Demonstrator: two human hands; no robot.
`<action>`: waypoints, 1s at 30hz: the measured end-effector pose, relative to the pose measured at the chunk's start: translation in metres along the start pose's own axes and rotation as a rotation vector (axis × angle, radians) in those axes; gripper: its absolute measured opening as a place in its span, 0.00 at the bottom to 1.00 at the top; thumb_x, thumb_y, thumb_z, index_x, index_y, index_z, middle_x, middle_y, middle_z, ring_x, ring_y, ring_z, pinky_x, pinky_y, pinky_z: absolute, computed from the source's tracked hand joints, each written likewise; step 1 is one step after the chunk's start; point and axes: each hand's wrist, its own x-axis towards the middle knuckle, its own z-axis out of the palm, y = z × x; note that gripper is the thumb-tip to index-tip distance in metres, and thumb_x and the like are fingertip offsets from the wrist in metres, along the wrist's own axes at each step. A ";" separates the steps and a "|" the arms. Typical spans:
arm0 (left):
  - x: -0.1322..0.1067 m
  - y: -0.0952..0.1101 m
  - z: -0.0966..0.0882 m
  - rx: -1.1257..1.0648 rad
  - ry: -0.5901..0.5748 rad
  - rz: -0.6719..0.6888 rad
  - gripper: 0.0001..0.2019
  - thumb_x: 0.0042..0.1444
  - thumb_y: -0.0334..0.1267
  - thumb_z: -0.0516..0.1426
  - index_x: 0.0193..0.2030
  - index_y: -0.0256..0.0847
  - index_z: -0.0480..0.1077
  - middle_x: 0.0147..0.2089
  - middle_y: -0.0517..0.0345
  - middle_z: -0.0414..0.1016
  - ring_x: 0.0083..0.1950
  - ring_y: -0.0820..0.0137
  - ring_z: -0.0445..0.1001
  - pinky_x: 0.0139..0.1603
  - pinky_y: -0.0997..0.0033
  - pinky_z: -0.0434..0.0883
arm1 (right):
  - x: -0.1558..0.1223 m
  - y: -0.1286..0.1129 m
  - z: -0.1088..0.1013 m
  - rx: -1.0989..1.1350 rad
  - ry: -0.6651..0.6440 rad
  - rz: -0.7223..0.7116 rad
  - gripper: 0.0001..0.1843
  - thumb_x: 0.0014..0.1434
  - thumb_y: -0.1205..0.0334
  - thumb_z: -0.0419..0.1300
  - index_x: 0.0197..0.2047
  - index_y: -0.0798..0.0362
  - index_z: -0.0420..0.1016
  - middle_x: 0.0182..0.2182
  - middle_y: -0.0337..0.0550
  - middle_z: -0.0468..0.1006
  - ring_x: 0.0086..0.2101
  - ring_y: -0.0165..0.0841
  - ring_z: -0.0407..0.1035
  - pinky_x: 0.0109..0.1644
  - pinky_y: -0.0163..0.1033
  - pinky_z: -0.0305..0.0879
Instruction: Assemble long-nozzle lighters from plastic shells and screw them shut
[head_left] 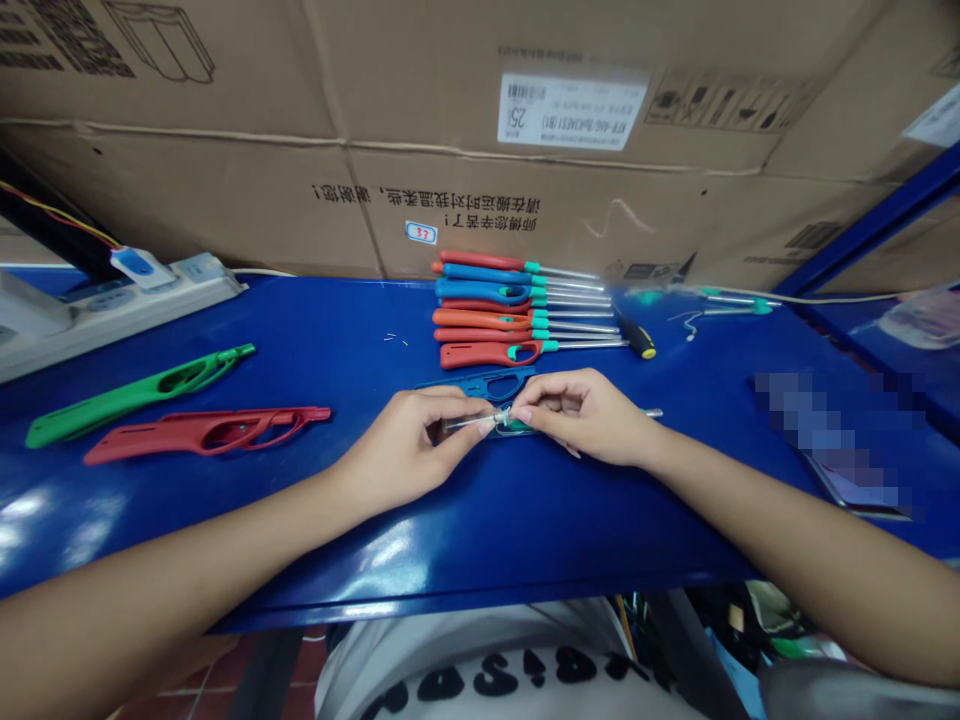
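Observation:
Pinched between the thumb and fingers of my left hand (pixel 420 435) is a narrow clear tube (pixel 472 422), which looks like the fuel tank of a long-nosed lighter. My right hand (pixel 581 415) closes its fingertips on a small green-and-metal part (pixel 514 420) at the tube's right end; its exact shape is hidden. A metal rod tip (pixel 655 412) shows beyond the right wrist. Just behind both hands lies a blue lighter shell half (pixel 480 383), partly covered by them.
Several long-nosed lighters (pixel 487 322) lie stacked in a row behind, beside a black-yellow screwdriver (pixel 639 338). At left are a green shell (pixel 142 400), a red shell (pixel 202 435) and a power strip (pixel 120 310). Metal rods (pixel 739 303) and a phone-like device (pixel 847 470) sit right. Cardboard (pixel 262 200) stands behind.

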 end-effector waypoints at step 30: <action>-0.001 -0.002 0.008 -0.027 0.029 0.006 0.12 0.67 0.42 0.58 0.52 0.44 0.80 0.43 0.55 0.82 0.41 0.67 0.77 0.39 0.71 0.69 | 0.001 0.005 0.006 0.057 0.045 -0.034 0.20 0.56 0.45 0.68 0.35 0.54 0.71 0.14 0.29 0.66 0.14 0.24 0.60 0.16 0.30 0.58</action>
